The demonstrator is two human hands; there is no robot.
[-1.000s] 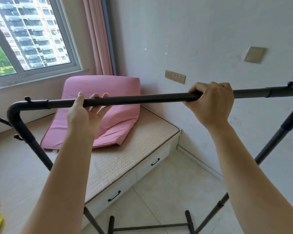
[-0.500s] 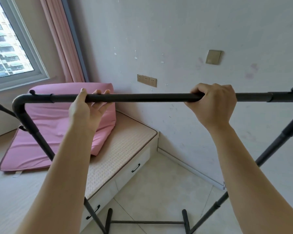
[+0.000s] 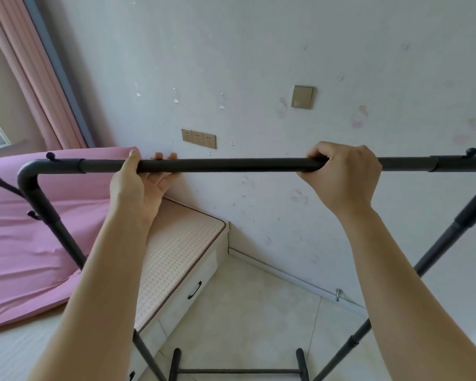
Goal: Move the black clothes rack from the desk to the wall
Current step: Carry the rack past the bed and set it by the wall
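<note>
The black clothes rack (image 3: 231,165) fills the view, its top bar running level from left to right just in front of the white wall (image 3: 259,64). My left hand (image 3: 138,188) holds the bar from below near its left end, thumb over the top and fingers curled loosely behind. My right hand (image 3: 344,178) is wrapped tightly over the bar towards its right end. The rack's two slanted side legs drop away at both edges, and its foot bars (image 3: 239,371) show at the bottom above the tiled floor.
A raised platform with a woven mat and drawers (image 3: 182,257) stands to the left, with a pink cushion (image 3: 25,229) on it. Pink curtains (image 3: 30,86) hang at the top left. Wall sockets (image 3: 199,138) and a switch plate (image 3: 302,96) sit on the wall ahead. A door stopper (image 3: 338,294) sticks out by the skirting.
The view has swung right and nearer to the wall: the window has slid almost out of sight, and the cushion and platform have shifted left. Both hands keep their hold on the bar.
</note>
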